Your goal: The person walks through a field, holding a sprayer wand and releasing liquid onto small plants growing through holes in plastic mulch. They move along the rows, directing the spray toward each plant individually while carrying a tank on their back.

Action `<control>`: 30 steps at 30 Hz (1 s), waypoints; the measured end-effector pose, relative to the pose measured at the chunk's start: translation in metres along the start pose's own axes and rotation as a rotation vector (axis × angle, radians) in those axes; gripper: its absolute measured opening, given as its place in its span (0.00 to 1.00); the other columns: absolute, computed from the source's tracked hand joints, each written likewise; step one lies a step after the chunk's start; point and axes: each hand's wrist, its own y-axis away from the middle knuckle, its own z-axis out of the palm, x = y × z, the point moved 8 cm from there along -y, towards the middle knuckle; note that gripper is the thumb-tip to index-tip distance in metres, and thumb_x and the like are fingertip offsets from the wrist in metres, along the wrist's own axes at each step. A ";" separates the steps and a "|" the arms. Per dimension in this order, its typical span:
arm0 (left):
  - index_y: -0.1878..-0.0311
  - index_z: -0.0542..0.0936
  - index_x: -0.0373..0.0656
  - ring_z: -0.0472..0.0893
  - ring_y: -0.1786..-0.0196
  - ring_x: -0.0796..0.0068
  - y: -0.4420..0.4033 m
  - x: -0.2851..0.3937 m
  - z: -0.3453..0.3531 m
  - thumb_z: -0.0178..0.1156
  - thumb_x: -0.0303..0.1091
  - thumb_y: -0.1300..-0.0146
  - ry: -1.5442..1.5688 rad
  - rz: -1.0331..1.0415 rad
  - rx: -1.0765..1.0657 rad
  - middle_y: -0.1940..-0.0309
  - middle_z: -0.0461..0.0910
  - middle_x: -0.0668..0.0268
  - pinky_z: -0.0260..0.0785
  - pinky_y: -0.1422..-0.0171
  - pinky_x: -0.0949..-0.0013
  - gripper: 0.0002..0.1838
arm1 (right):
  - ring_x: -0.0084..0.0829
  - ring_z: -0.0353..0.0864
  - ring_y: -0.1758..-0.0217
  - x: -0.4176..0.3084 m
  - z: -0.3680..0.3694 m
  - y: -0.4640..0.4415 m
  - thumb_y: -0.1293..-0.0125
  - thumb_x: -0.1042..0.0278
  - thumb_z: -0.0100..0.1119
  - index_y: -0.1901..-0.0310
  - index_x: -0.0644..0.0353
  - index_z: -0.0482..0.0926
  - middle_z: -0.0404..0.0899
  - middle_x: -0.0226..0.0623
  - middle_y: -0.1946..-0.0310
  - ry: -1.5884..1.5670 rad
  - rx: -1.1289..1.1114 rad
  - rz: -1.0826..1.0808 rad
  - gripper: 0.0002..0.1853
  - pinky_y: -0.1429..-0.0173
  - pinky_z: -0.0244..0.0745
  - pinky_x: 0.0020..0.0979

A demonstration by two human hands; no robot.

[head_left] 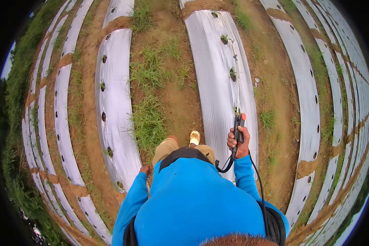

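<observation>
Head view: a sprayer wand [237,88] is held right of centre in the frame, its black grip clamped in the fingers of the right hand [242,144]. Its lance is pointed toward the top of the frame, above a strip of silver plastic mulch [215,86], near a seedling [224,39]. A black hose [231,160] is curved below the grip. At lower centre-left, the left hand [145,169] is lowered; its fingers' state cannot be told.

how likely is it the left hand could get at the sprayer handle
Probably yes: the right hand partly covers the sprayer handle, but nothing visible blocks the left hand from it.
</observation>
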 end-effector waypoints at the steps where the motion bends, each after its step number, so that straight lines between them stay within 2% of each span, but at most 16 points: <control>1: 0.73 0.75 0.44 0.77 0.72 0.66 0.001 0.010 -0.007 0.51 0.43 0.45 0.163 -0.037 0.050 0.78 0.76 0.62 0.64 0.73 0.59 0.12 | 0.21 0.65 0.88 -0.011 0.012 -0.014 0.41 0.54 0.52 0.67 0.63 0.71 0.68 0.33 0.82 0.005 0.000 0.000 0.17 0.85 0.63 0.21; 2: 0.70 0.78 0.42 0.79 0.69 0.59 -0.002 0.026 -0.011 0.51 0.44 0.45 0.195 -0.046 0.082 0.73 0.79 0.56 0.66 0.70 0.56 0.15 | 0.21 0.65 0.88 -0.023 0.025 -0.029 0.41 0.54 0.52 0.67 0.63 0.71 0.68 0.33 0.82 0.027 -0.013 -0.015 0.16 0.85 0.63 0.21; 5: 0.68 0.80 0.41 0.79 0.67 0.56 -0.047 0.100 -0.010 0.52 0.45 0.44 0.089 0.135 0.061 0.71 0.80 0.54 0.68 0.67 0.56 0.16 | 0.21 0.64 0.89 -0.054 0.066 -0.081 0.41 0.54 0.52 0.67 0.62 0.71 0.67 0.32 0.82 0.058 -0.005 -0.053 0.16 0.85 0.63 0.21; 8: 0.65 0.82 0.41 0.79 0.65 0.52 -0.135 0.188 -0.010 0.53 0.46 0.43 -0.366 0.670 0.182 0.69 0.80 0.51 0.69 0.65 0.57 0.17 | 0.20 0.64 0.89 -0.077 0.103 -0.141 0.41 0.54 0.52 0.67 0.62 0.70 0.67 0.32 0.82 0.098 0.028 -0.088 0.16 0.85 0.62 0.21; 9: 0.65 0.82 0.41 0.79 0.65 0.52 -0.136 0.226 -0.006 0.53 0.46 0.43 -0.349 0.678 0.176 0.69 0.80 0.51 0.69 0.65 0.57 0.17 | 0.20 0.64 0.89 -0.087 0.117 -0.166 0.41 0.54 0.52 0.67 0.62 0.70 0.67 0.31 0.82 0.125 0.034 -0.096 0.16 0.85 0.62 0.21; 11: 0.60 0.81 0.40 0.78 0.59 0.48 -0.121 0.330 -0.001 0.53 0.48 0.44 -0.293 0.837 0.054 0.65 0.79 0.48 0.69 0.56 0.58 0.21 | 0.20 0.64 0.89 -0.103 0.144 -0.213 0.41 0.54 0.52 0.67 0.61 0.70 0.67 0.31 0.82 0.159 0.051 -0.093 0.16 0.85 0.62 0.21; 12: 0.60 0.81 0.40 0.78 0.59 0.48 -0.131 0.367 -0.009 0.53 0.48 0.44 -0.282 0.840 0.053 0.65 0.79 0.48 0.69 0.56 0.58 0.21 | 0.20 0.64 0.89 -0.110 0.157 -0.236 0.41 0.53 0.52 0.68 0.61 0.70 0.67 0.31 0.83 0.128 0.079 -0.085 0.16 0.86 0.62 0.21; 14: 0.64 0.81 0.41 0.80 0.62 0.53 -0.130 0.461 -0.008 0.53 0.46 0.43 -0.777 1.120 0.198 0.66 0.80 0.50 0.68 0.63 0.56 0.17 | 0.21 0.64 0.89 -0.120 0.184 -0.272 0.42 0.53 0.52 0.68 0.62 0.70 0.67 0.32 0.83 0.071 0.071 -0.016 0.17 0.86 0.63 0.21; 15: 0.64 0.81 0.41 0.80 0.62 0.53 -0.132 0.506 -0.014 0.53 0.46 0.43 -0.756 1.129 0.199 0.66 0.80 0.50 0.68 0.63 0.56 0.17 | 0.22 0.64 0.89 -0.131 0.196 -0.290 0.42 0.53 0.52 0.67 0.63 0.71 0.67 0.32 0.83 0.070 0.072 0.000 0.18 0.86 0.63 0.21; 17: 0.64 0.79 0.43 0.79 0.70 0.63 -0.162 0.528 -0.036 0.53 0.43 0.42 0.294 0.184 -0.185 0.68 0.80 0.56 0.66 0.71 0.60 0.13 | 0.22 0.65 0.88 -0.149 0.242 -0.313 0.41 0.54 0.52 0.67 0.65 0.71 0.67 0.33 0.82 0.049 0.061 0.032 0.18 0.85 0.63 0.22; 19: 0.63 0.75 0.45 0.73 0.77 0.74 -0.158 0.616 -0.063 0.53 0.41 0.42 0.300 0.303 -0.207 0.72 0.76 0.63 0.63 0.78 0.65 0.11 | 0.22 0.66 0.87 -0.171 0.287 -0.341 0.41 0.54 0.51 0.66 0.66 0.71 0.68 0.33 0.81 0.019 0.018 0.053 0.18 0.84 0.64 0.22; 22: 0.62 0.73 0.44 0.69 0.80 0.76 -0.075 0.757 -0.121 0.50 0.41 0.40 0.221 0.436 -0.119 0.75 0.74 0.66 0.61 0.80 0.67 0.11 | 0.22 0.67 0.86 -0.198 0.349 -0.384 0.40 0.54 0.50 0.66 0.66 0.70 0.68 0.33 0.80 -0.023 -0.034 0.057 0.19 0.83 0.64 0.22; 26: 0.63 0.73 0.44 0.69 0.80 0.78 -0.072 0.900 -0.165 0.48 0.39 0.38 0.343 0.529 -0.188 0.75 0.74 0.66 0.59 0.80 0.68 0.10 | 0.21 0.65 0.87 -0.238 0.417 -0.467 0.40 0.53 0.51 0.67 0.64 0.71 0.67 0.32 0.81 0.072 0.002 -0.009 0.18 0.84 0.63 0.22; 30: 0.65 0.72 0.43 0.67 0.81 0.78 -0.118 0.970 -0.195 0.47 0.37 0.37 0.488 0.380 -0.255 0.77 0.72 0.66 0.57 0.81 0.71 0.08 | 0.20 0.64 0.87 -0.267 0.473 -0.554 0.42 0.53 0.53 0.68 0.62 0.70 0.67 0.31 0.82 0.139 0.077 -0.056 0.17 0.85 0.63 0.21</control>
